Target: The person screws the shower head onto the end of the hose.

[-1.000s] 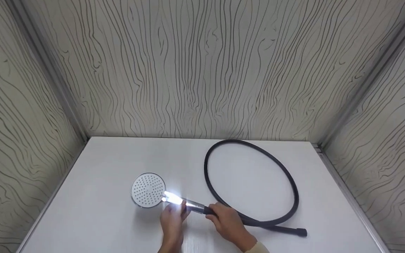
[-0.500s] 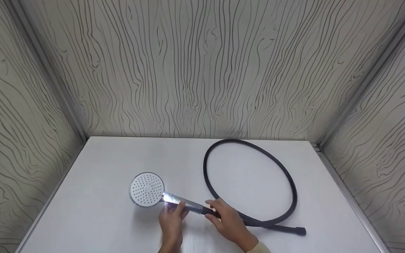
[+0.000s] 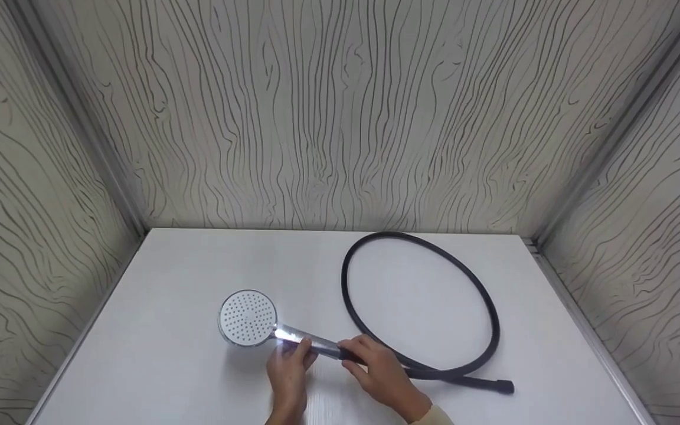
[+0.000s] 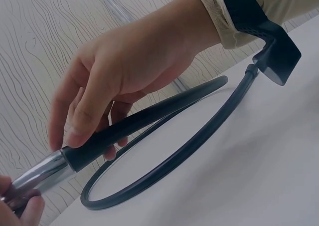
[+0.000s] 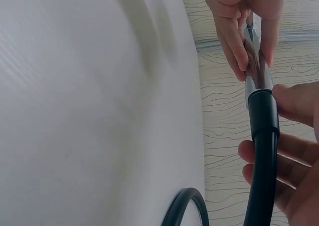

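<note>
A chrome hand shower [image 3: 248, 317] with a round, white, dotted face points its head to the left, face up. My left hand [image 3: 288, 373] grips its shiny handle [image 3: 323, 347], thumb on top. At the handle's lower end, the collar of a black shower hose [image 4: 82, 153] meets the chrome. My right hand [image 3: 378, 369] holds that collar, thumb and fingers round it, as the right wrist view shows with the hose collar [image 5: 264, 111] against the handle end. A bright glare covers part of the handle near the head.
The hose loops over the right part of the white table [image 3: 169, 378] and crosses itself near my right hand. Its free end [image 3: 504, 386] lies at the right front. Wood-patterned panels [image 3: 340, 118] stand behind and on both sides.
My right fingers lifted loosely off the hose half a second ago and now close on its collar again. The hand shower and left hand have shifted only slightly.
</note>
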The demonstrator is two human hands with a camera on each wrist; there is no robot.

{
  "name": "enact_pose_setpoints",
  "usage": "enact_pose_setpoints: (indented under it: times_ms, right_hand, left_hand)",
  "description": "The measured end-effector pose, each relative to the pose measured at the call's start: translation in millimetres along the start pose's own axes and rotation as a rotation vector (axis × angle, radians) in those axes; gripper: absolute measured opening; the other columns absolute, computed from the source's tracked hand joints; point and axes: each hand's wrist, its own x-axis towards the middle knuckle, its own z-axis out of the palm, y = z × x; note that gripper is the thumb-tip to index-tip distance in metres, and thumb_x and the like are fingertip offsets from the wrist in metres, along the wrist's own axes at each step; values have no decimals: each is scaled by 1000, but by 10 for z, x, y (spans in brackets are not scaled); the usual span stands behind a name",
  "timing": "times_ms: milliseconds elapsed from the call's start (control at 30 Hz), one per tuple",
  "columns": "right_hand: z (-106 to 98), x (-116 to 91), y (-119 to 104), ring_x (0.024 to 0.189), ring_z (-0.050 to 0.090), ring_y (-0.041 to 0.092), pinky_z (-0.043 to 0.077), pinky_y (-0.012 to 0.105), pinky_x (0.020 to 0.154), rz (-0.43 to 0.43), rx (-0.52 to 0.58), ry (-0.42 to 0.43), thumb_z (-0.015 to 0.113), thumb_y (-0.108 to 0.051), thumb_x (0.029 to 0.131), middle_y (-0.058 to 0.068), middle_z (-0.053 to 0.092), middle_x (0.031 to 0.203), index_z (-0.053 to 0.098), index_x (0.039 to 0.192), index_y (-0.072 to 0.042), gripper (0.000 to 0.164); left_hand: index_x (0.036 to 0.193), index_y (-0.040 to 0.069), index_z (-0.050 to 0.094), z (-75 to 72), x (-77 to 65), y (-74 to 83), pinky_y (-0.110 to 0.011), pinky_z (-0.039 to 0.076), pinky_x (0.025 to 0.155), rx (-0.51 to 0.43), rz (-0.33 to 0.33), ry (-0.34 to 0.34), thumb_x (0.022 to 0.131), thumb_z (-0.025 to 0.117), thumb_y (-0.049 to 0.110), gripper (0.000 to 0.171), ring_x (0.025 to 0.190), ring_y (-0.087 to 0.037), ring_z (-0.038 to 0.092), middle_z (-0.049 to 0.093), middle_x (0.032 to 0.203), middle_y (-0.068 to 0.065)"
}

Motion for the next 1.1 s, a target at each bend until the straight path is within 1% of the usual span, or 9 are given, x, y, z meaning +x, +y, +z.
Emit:
enact_pose_setpoints:
  times_ms: [67, 267, 367, 467, 600, 733, 1000, 1100]
  right_hand:
    - [8, 0, 0, 94, 65, 4, 61, 20, 82, 0, -4, -4, 66, -17, 92, -4, 64, 102, 65, 121, -16, 29]
    - [18, -11, 3, 93, 66, 5, 61, 20, 81, -8, -14, -13, 62, -23, 95, -3, 64, 101, 63, 126, -15, 32]
    - [14, -11, -5, 94, 65, 5, 61, 19, 81, 3, 0, -20, 62, -23, 95, -3, 65, 103, 61, 129, -15, 35]
    - [17, -6, -10, 94, 65, 4, 61, 20, 81, 11, -11, -34, 62, -22, 96, -4, 65, 104, 60, 130, -17, 35]
    - [21, 0, -12, 93, 64, 4, 61, 22, 80, 22, -40, -61, 63, -20, 95, -5, 64, 102, 61, 130, -18, 35]
    - [18, 4, -15, 93, 64, 5, 61, 23, 80, 32, -42, -78, 63, -20, 95, -5, 64, 101, 61, 130, -17, 36]
    - [20, 9, -16, 98, 66, 7, 61, 25, 84, 52, -28, -73, 62, -22, 96, -4, 66, 105, 57, 134, -15, 39]
    - [23, 7, -7, 98, 67, 8, 62, 24, 84, 57, -12, -62, 62, -22, 95, -2, 66, 106, 54, 136, -12, 42]
  left_hand:
    - [136, -11, 41, -2, 1, 3, -24, 61, 87, 13, -7, -2, 94, 61, 9, 51, 108, -35, 68, 57, 119, -27]
    - [128, -16, 42, -9, -1, -1, -25, 62, 85, 30, -3, 3, 94, 63, 11, 49, 104, -35, 69, 59, 117, -30]
    - [127, -14, 42, -10, -2, -3, -24, 61, 84, 51, -5, 3, 94, 63, 13, 47, 106, -36, 69, 59, 117, -30]
    - [125, -15, 43, -10, 1, -5, -25, 62, 84, 43, -3, 6, 94, 63, 12, 46, 106, -37, 68, 60, 116, -31]
    - [125, -15, 43, -8, 11, -10, -26, 62, 84, 32, -8, 7, 93, 64, 12, 47, 105, -36, 69, 60, 116, -31]
    - [125, -14, 44, -5, 13, -6, -26, 62, 84, 35, -20, 18, 93, 64, 12, 46, 105, -36, 69, 60, 117, -31]
    - [128, -14, 42, 8, 12, 13, -27, 62, 85, 47, -16, 14, 93, 65, 16, 50, 107, -37, 68, 59, 118, -31]
    - [128, -13, 42, 5, 9, 11, -28, 62, 86, 51, -20, 13, 94, 64, 17, 50, 108, -37, 68, 59, 119, -31]
